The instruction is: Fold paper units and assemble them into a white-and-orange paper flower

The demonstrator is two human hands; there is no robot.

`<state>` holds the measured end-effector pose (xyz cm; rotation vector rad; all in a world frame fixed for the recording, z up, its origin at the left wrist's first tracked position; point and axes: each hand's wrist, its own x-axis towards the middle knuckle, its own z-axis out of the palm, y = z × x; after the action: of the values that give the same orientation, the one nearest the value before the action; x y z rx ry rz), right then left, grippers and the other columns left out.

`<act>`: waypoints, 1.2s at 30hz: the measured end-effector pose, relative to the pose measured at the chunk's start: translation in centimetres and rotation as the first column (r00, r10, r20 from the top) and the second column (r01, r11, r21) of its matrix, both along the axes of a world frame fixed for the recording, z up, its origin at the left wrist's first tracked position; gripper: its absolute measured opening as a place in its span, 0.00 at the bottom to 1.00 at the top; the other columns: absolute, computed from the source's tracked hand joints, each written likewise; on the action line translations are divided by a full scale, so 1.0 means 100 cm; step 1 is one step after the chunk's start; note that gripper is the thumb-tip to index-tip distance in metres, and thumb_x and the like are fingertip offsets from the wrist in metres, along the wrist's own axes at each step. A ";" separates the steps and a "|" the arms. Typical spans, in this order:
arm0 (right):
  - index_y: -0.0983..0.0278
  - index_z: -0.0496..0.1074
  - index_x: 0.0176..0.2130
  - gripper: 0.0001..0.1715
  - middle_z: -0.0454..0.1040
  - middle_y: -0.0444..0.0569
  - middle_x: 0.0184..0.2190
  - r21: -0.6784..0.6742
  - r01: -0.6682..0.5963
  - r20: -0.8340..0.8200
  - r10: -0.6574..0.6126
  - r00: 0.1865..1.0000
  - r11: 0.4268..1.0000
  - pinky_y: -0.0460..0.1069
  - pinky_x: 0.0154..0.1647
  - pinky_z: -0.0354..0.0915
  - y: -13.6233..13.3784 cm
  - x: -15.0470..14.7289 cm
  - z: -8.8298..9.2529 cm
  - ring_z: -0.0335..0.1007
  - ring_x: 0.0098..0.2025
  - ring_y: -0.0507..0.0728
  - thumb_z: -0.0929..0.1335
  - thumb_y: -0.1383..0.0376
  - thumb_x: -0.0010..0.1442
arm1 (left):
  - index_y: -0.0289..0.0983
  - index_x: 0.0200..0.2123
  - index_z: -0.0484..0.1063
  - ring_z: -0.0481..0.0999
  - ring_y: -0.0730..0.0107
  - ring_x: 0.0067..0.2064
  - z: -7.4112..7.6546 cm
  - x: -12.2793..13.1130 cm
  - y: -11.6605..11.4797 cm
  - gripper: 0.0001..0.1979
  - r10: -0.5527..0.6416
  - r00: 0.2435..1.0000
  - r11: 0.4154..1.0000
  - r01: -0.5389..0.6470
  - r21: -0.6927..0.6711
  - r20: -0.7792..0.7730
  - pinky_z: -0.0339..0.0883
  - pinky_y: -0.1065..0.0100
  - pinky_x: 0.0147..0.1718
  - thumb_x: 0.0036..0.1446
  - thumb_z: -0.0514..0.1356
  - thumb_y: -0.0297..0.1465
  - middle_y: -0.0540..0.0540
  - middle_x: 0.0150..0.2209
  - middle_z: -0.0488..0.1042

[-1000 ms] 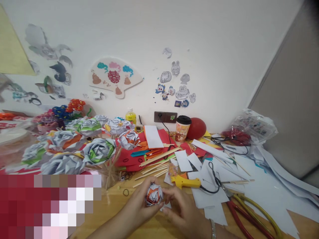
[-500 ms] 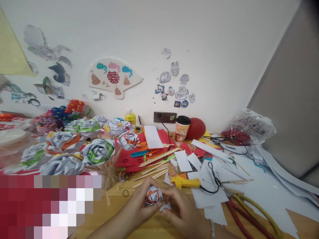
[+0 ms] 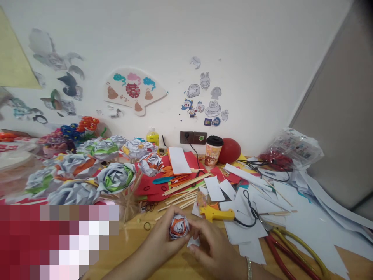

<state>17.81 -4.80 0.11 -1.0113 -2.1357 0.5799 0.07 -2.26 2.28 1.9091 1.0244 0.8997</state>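
Observation:
At the bottom middle, my left hand is wrapped round a small paper flower of folded white and orange layers, its top facing up. My right hand meets it from the right, fingertips curled against the flower's edge. A small white paper piece shows between my right thumb and fingers; whether it belongs to the flower I cannot tell. Just beyond my right hand lies a yellow glue gun on white paper scraps. The underside of the flower is hidden by my hands.
Several larger paper flowers stand at the left. Wooden sticks, red paper and white sheets cover the table. Red-and-yellow-handled pliers lie at the right. Behind stand a paper cup and a red balloon.
The flower has tilted slightly, so its top shows more plainly. My hands keep nearly the same place, with a slight shift of the right fingers.

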 end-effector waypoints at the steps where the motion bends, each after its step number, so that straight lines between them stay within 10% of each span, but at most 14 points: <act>1: 0.65 0.59 0.52 0.24 0.70 0.54 0.41 0.003 0.000 0.003 0.000 1.000 1.000 0.53 0.39 0.64 0.000 0.000 0.000 0.67 0.39 0.58 0.64 0.65 0.55 | 0.39 0.35 0.59 0.69 0.69 0.33 0.000 0.000 0.000 0.12 0.016 1.000 1.000 -0.016 0.007 -0.004 0.62 0.72 0.30 0.47 0.58 0.28 0.51 0.32 0.69; 15: 0.64 0.61 0.51 0.23 0.71 0.53 0.39 0.028 -0.009 -0.025 0.009 1.000 1.000 0.53 0.39 0.63 0.001 0.000 -0.001 0.66 0.38 0.58 0.63 0.66 0.55 | 0.39 0.33 0.58 0.68 0.71 0.30 0.006 0.002 -0.002 0.10 0.007 0.999 1.000 -0.007 0.003 0.031 0.61 0.73 0.27 0.47 0.58 0.29 0.52 0.29 0.67; 23: 0.63 0.69 0.40 0.15 0.71 0.49 0.33 -0.171 -0.019 -0.363 -0.045 0.931 0.985 0.49 0.36 0.64 0.005 0.000 0.000 0.67 0.34 0.55 0.65 0.56 0.56 | 0.39 0.35 0.57 0.63 0.75 0.29 0.002 0.000 -0.009 0.13 -0.174 0.985 0.982 0.174 -0.075 0.009 0.58 0.76 0.26 0.46 0.57 0.25 0.54 0.29 0.64; 36: 0.63 0.68 0.32 0.19 0.68 0.46 0.28 -0.044 0.040 -0.320 -0.052 0.946 0.998 0.48 0.32 0.62 0.004 -0.003 0.007 0.65 0.31 0.54 0.65 0.49 0.54 | 0.39 0.33 0.56 0.61 0.77 0.26 -0.004 0.008 -0.014 0.15 -0.151 0.986 0.983 0.157 -0.095 0.066 0.57 0.76 0.23 0.41 0.57 0.23 0.54 0.28 0.62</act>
<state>17.49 -4.44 0.79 -0.9138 -1.8160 0.7120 0.84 -3.71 1.90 1.8397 0.8579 0.7957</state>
